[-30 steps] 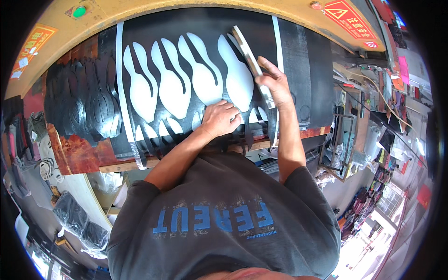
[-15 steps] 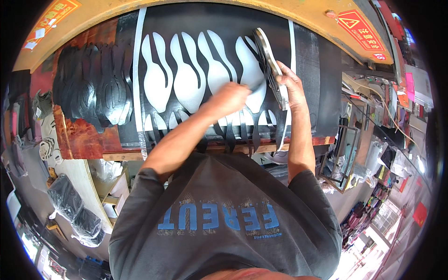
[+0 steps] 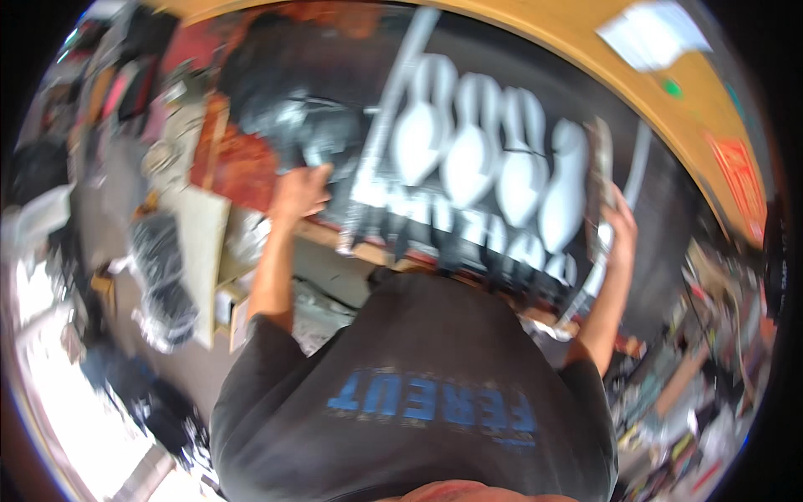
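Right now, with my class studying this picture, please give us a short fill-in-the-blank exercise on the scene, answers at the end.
1. The left hand is nearest the glossy heap of flat pieces, coloured ____.
2. The right hand holds a long, narrow, pale-edged tool, just to the picture's ____ of the row of large white rounded shapes.
3. That row, on the flat black sheet, numbers ____ large shapes.
4. The lettering on the dark short-sleeved shirt is ____.

Missing words: black; right; four; blue.

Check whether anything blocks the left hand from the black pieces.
Nothing visible does: the left hand is at the near edge of the black pieces; blur hides whether it touches. The right hand grips the long tool well clear.
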Motion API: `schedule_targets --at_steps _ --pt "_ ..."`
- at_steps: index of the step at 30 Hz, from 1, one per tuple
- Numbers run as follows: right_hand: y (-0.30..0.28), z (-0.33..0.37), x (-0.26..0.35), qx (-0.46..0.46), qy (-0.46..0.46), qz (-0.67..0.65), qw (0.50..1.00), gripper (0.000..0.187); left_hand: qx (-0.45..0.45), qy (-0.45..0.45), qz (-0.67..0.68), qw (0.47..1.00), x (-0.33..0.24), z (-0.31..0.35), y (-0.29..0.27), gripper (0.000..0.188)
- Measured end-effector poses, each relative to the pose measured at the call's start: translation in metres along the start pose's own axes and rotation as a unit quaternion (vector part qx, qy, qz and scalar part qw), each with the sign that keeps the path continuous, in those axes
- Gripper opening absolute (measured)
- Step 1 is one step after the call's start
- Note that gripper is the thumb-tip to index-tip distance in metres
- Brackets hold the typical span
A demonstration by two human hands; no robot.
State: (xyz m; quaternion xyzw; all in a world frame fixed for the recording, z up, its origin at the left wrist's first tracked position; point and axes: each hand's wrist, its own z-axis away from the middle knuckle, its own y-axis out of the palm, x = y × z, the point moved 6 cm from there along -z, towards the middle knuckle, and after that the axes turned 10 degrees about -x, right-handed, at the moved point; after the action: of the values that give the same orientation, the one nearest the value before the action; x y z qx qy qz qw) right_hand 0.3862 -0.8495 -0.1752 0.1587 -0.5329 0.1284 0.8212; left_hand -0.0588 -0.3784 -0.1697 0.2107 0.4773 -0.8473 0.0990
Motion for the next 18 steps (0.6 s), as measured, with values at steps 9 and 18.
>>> schedule_targets --at_steps 9,18 --pt "-0.038 0.029 0.019 -0.177 -0.117 0.134 0.968 0.064 -0.02 0.127 0.085 0.988 -0.069 0.038 0.035 0.047" --pt "-0.011 0.046 -0.015 -0.231 -0.28 0.583 0.727 0.073 0.035 0.21 0.118 0.97 -0.115 0.036 0.067 0.038"
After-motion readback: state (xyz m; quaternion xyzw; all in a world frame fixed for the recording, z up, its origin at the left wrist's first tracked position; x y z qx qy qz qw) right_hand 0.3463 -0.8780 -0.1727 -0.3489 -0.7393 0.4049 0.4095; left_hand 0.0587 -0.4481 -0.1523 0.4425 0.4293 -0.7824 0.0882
